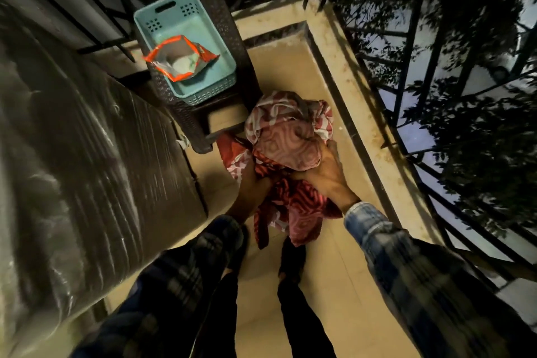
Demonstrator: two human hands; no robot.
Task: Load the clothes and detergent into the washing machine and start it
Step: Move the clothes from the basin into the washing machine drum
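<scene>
Downward view. The left hand (pixel 253 184) and right hand (pixel 329 176) grip a bundle of red-and-white patterned clothes (pixel 286 139) above the tiled floor (pixel 325 259). At 11 o'clock from the bundle, an open orange detergent pouch (pixel 181 59) lies in a teal basket (pixel 203 92) on a dark wicker stool (pixel 183 122). A plastic-covered washing machine (pixel 87 142) fills the 9 o'clock side; a railing (pixel 406 73) runs at 2 o'clock

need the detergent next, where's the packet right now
In the head view, the open orange detergent packet lies inside the pale blue basket on the dark wicker stool, left of centre.
</scene>
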